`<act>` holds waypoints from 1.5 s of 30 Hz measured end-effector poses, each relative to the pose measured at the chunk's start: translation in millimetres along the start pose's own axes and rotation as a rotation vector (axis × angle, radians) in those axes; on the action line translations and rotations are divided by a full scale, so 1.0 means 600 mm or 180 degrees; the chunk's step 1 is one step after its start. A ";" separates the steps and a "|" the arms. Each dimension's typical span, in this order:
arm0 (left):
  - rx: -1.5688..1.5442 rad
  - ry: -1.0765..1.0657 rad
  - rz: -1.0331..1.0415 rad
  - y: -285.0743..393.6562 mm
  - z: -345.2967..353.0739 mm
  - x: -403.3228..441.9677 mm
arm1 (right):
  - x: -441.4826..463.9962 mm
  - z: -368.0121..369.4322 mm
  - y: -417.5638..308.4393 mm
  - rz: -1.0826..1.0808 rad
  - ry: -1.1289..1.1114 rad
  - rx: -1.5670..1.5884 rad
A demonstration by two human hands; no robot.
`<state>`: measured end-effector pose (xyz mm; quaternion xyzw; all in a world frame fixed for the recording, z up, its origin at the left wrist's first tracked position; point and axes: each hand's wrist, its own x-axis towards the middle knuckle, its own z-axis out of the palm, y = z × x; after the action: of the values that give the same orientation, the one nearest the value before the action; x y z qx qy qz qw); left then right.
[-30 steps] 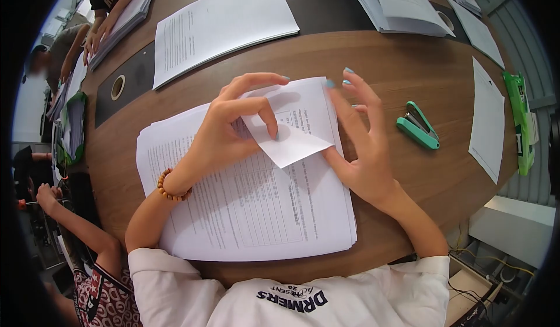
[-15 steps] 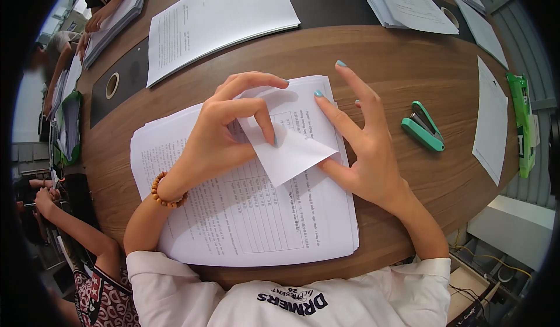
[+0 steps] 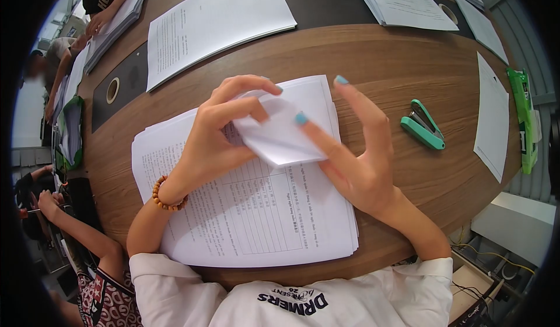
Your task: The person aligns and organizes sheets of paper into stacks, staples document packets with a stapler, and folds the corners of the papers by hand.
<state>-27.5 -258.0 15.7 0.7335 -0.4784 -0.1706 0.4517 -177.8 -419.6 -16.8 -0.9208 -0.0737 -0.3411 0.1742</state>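
A small folded sheet of white paper (image 3: 286, 143) is held above a stack of printed sheets (image 3: 233, 210). My left hand (image 3: 216, 126) pinches the left side of the folded paper, thumb beneath and fingers curled over the top. On the right side, my right hand (image 3: 359, 158) grips it between thumb and index finger, with the other fingers raised. The right index finger and the paper are slightly blurred. Printed text and a table show on the stack's top page, partly covered by my hands. A wooden bead bracelet (image 3: 169, 194) circles my left wrist.
A green stapler (image 3: 423, 126) lies right of the stack. More paper piles (image 3: 216, 29) (image 3: 402, 3) stand along the table's far side. A single sheet (image 3: 490, 120) and a green packet (image 3: 523, 123) are at the right edge. Other people's arms (image 3: 79, 222) show at left.
My right index finger has moved left and down over the folded paper. The paper's lower pointed corner has lifted, and its shape has become flatter and broader.
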 end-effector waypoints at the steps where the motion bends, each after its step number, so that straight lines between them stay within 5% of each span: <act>1: 0.0036 -0.0094 0.0215 -0.004 -0.002 0.000 | 0.006 -0.007 -0.006 0.0412 -0.0056 0.0264; 5: 0.0045 -0.0189 0.0429 -0.005 -0.003 0.002 | 0.022 -0.016 -0.002 0.1203 -0.0382 0.0850; 14: -0.0294 -0.0109 0.0130 -0.001 -0.002 -0.002 | 0.017 -0.013 0.003 0.0980 -0.0676 0.0682; 18: 0.0085 0.0100 0.0498 -0.004 -0.003 0.002 | 0.014 -0.006 -0.003 0.0731 -0.0491 0.0494; 24: -0.0653 0.0191 -0.0569 0.017 -0.001 -0.004 | 0.009 -0.003 -0.004 0.0756 -0.0300 0.0543; 29: 0.0301 -0.0410 0.0425 -0.007 -0.012 -0.004 | 0.015 -0.011 -0.001 0.1032 -0.0597 0.0673; 45: 0.0169 0.0006 0.0400 0.006 -0.005 -0.002 | 0.010 -0.004 -0.010 0.0758 -0.0460 0.0368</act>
<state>-27.9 -256.2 20.1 0.7139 -0.5274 -0.1285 0.4423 -176.4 -415.0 -9.4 -0.9336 0.0042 -0.2460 0.2604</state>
